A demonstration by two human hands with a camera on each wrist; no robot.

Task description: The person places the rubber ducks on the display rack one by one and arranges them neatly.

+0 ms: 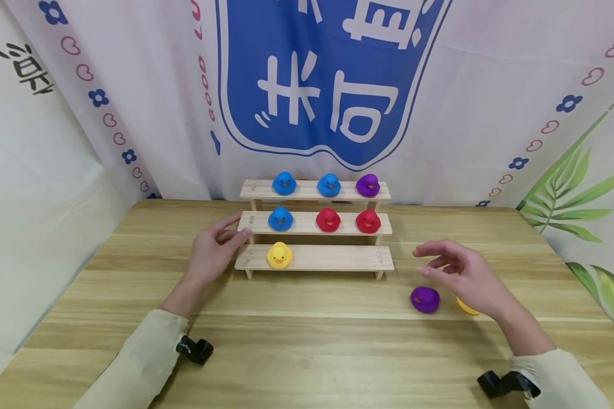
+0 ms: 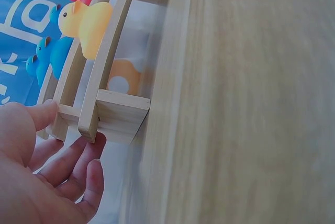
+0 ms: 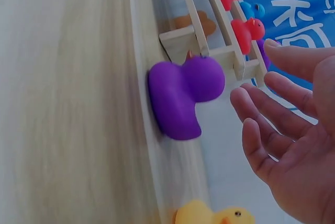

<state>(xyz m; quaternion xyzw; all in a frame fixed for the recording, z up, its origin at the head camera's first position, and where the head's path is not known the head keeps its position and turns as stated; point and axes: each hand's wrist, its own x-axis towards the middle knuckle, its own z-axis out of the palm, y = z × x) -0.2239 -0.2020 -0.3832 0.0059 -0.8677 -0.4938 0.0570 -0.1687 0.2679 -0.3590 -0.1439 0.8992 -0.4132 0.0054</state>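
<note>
A three-step wooden stand (image 1: 337, 258) stands toward the back of the table. My left hand (image 1: 212, 253) grips the left end of its middle step between thumb and fingers. On the top step are two blue ducks and a purple duck (image 1: 368, 186). The middle step carries a blue duck (image 1: 280, 219) and two red ducks, while a yellow duck (image 1: 279, 255) sits on the left of the bottom step. My right hand (image 1: 460, 272) hovers with loosely bent fingers, holding nothing, near a purple duck (image 3: 178, 98) on the table. Another yellow duck (image 3: 212, 214) is partly hidden beneath that hand.
The wooden table (image 1: 307, 352) spreads out in front of the stand. Right behind it hangs a printed cloth (image 1: 174, 113) with a blue emblem. Black cameras are strapped at both wrists.
</note>
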